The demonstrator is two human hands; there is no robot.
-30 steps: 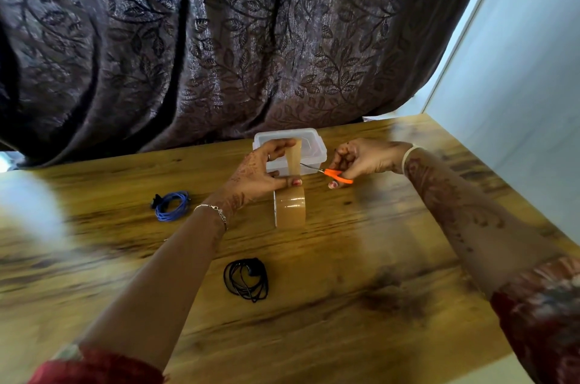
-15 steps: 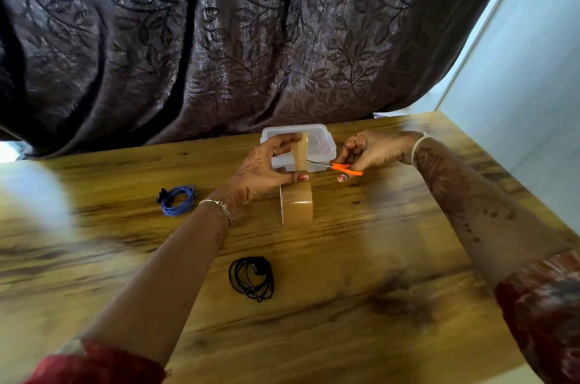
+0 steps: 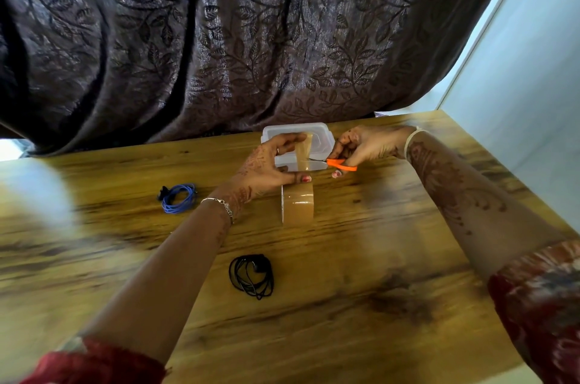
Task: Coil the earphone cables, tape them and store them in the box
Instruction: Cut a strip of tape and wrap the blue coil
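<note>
Tape strip [image 3: 303, 150] drawn up off the tape roll [image 3: 298, 206], long axis running from the roll away toward the box [image 3: 323, 139] and held taut by the left hand [image 3: 266, 165]. Curled fingertips on the upper end, a painted-nail digit pressed down at the top of the roll.

Scissors [image 3: 337, 163] coming in from the right, orange handles gripped in the curled fingers of the right hand [image 3: 367, 145]. Blades lying crosswise to the strip, tips at its right edge low down, just above the roll. Blades parted or closed: too small to tell. Cut line likely square to the strip's length, right hand the nearer to that edge.

Black earphone coil [image 3: 251, 275] flat on the table [image 3: 345, 305], close to the body between the forearms — well apart from both hands. Blue earphone coil [image 3: 178, 197] off to the left, near the left wrist. No tape visible on either. Box just behind the hands, lid seemingly on.
</note>
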